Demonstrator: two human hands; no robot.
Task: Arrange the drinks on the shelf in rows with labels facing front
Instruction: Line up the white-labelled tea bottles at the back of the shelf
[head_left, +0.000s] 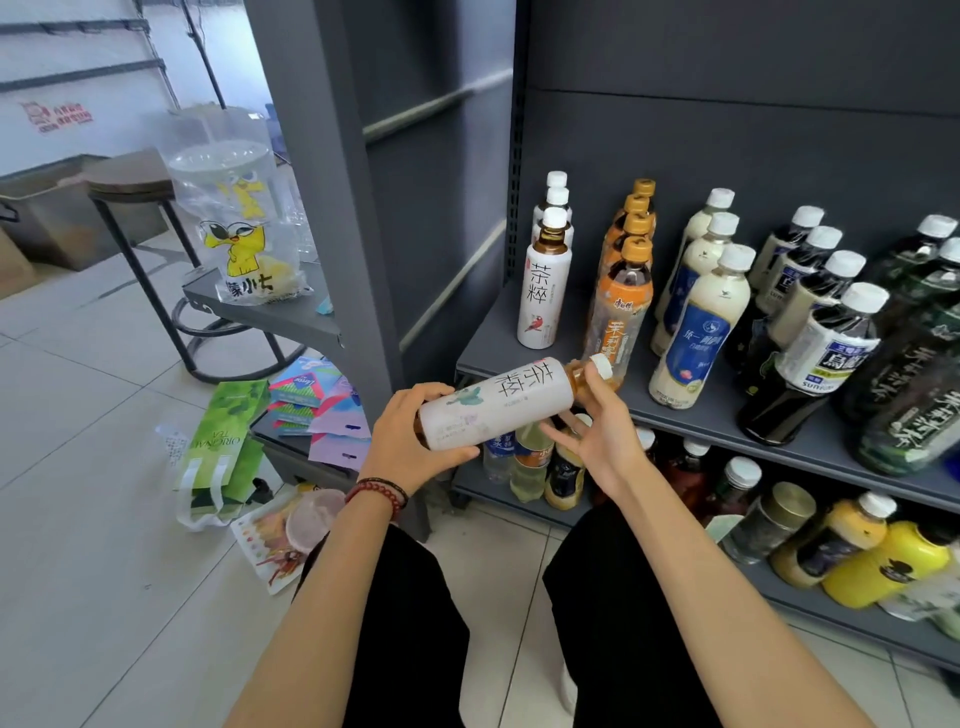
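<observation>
The white tea bottle (498, 402) lies sideways, cap toward 2 o'clock, just before the shelf (488, 338). The left hand (410, 441) wraps its base and the right hand (597, 431) pinches the neck. It looks like full, stiff plastic with a smooth sleeve, so probably weighty and slippery; a mid-body grip would suit.

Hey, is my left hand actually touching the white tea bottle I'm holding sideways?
Touching. The head view shows the left hand wrapped round the base end of the white tea bottle, fingers curled beneath it.
</observation>
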